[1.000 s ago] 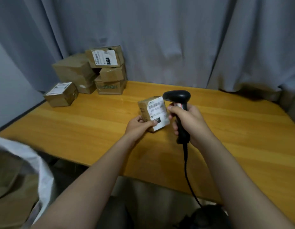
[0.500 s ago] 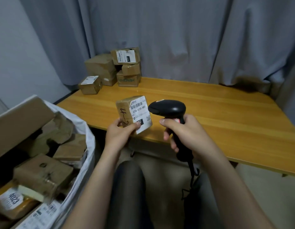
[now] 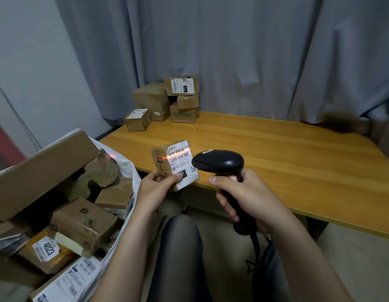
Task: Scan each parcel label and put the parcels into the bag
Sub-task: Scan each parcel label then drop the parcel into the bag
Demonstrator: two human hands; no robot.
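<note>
From my remote seat I log two bare forearms (image 3: 121,247), ending in the left grip (image 3: 155,188) and the right grip (image 3: 252,199). Legwear: dark grey trousers (image 3: 178,258), plain smooth fabric, on both thighs.

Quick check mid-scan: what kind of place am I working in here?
Likely a small makeshift parcel-sorting room, not a warehouse: grey curtains behind a wooden table, cardboard parcels stacked at its far corner, and a white bag full of parcels on the left.

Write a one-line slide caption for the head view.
Left hand holds a parcel while the right hand aims the black scanner, its red line crossing the label, beside the filled bag.
</note>
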